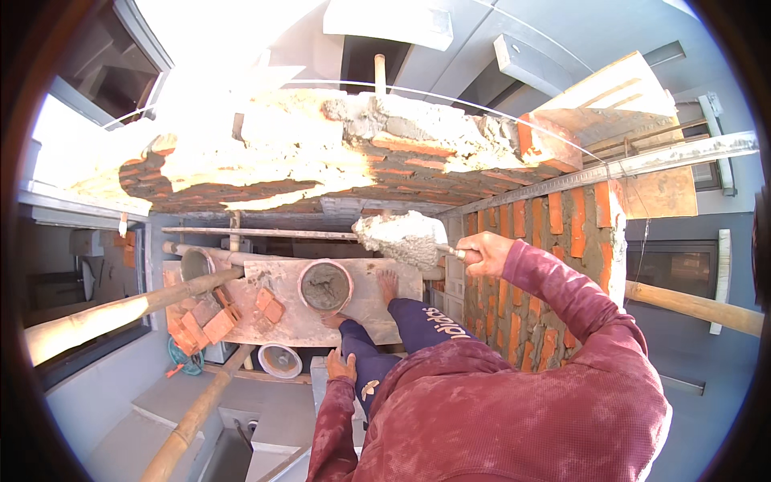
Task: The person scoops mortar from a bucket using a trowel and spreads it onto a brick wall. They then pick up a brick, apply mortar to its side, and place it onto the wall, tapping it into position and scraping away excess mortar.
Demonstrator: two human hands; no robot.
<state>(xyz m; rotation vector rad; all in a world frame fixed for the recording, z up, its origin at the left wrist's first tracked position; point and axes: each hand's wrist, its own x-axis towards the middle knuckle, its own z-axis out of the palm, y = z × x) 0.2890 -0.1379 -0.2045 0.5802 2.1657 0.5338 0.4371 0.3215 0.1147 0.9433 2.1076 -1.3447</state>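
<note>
In my right hand (483,254) is a trowel (446,250), its handle wrapped by my fingers. A heap of wet grey mortar (405,238) covers its blade, held out in front of the brick wall (409,150). That wall's top carries rough mortar. Beside my leg, my left hand (341,365) holds nothing, with its fingers apart. A round bucket (324,312) of grey mortar stands on the plank platform (373,317) by my bare feet.
Loose bricks (217,325) lie at the platform's left end, near a white bucket (280,361). Bamboo poles (132,315) cross at left. On the right rises another brick wall (514,321), with a long metal straightedge (666,159) along its top. A thin line (502,112) spans the front wall.
</note>
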